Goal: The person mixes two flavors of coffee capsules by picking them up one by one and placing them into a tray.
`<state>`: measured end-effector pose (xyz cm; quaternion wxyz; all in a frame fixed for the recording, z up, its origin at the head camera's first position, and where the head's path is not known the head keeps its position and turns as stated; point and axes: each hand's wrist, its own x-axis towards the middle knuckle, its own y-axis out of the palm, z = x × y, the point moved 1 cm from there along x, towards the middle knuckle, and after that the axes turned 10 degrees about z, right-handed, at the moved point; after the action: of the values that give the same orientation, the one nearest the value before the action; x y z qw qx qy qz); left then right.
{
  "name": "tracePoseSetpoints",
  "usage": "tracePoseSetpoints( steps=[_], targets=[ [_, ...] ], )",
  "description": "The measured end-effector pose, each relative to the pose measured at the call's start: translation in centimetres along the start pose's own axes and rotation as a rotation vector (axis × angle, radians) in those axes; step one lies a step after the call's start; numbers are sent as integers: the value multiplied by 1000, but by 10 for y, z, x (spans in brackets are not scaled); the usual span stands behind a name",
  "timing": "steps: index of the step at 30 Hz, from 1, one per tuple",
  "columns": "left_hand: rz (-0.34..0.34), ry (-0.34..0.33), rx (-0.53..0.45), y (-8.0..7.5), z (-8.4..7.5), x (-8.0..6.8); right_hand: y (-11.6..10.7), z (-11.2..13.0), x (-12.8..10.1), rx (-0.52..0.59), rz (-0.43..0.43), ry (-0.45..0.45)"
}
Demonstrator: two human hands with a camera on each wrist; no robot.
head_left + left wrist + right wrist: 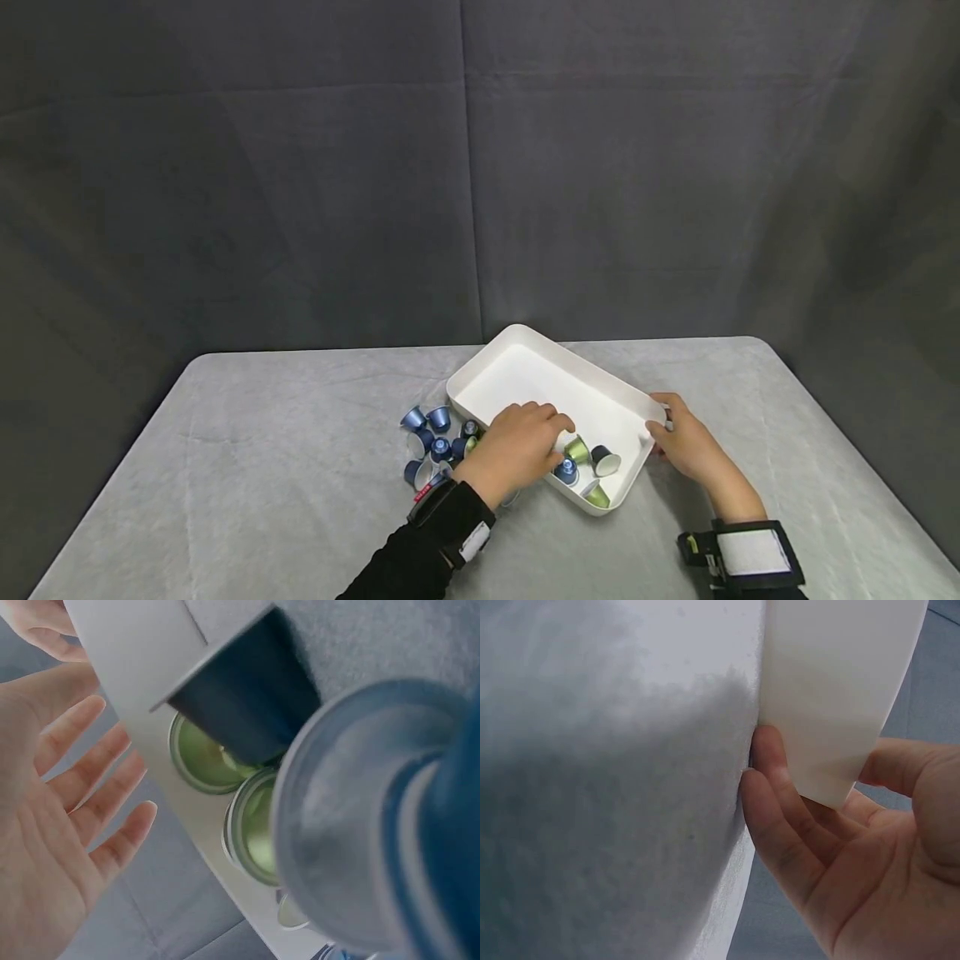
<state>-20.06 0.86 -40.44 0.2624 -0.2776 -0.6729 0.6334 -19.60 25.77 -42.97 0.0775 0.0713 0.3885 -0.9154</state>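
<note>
black sleeve (405,562), black wrist straps (463,518), white patches (753,552)

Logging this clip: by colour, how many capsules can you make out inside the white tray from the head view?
Green capsules: 2
Blue capsule: 1
Dark capsule: 1
Total visible: 4; the left hand may hide others.

In the head view the left hand (517,443) blocks part of the tray (525,375) wall and some of the pod pile (441,450). Red tag (423,492) is too tiny to read. Left wrist cam's nearest blue pod (352,817) is blurry, cropped. Right hand (877,862) runs off its wrist cam's edge.
</note>
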Motion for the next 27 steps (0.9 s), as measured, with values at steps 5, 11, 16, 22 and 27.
tracePoseSetpoints(
  steps=[5, 11, 16, 22, 27],
  targets=[
    [-23, -8, 6, -8, -1, -5, 1, 0, 0, 0, 2, 4],
    [-38, -23, 18, -17, -4, -11, 1, -1, 0, -7, 2, 3],
    [-35, -34, 10, -18, -4, -16, 1, -1, -1, -6, 4, 7],
    [-48, -67, -29, -18, 0, -26, 0, -2, -2, -19, -1, 8],
    [-73, -90, -24, -22, 3, -38, -1, -4, -3, -8, -4, -2]
  ],
)
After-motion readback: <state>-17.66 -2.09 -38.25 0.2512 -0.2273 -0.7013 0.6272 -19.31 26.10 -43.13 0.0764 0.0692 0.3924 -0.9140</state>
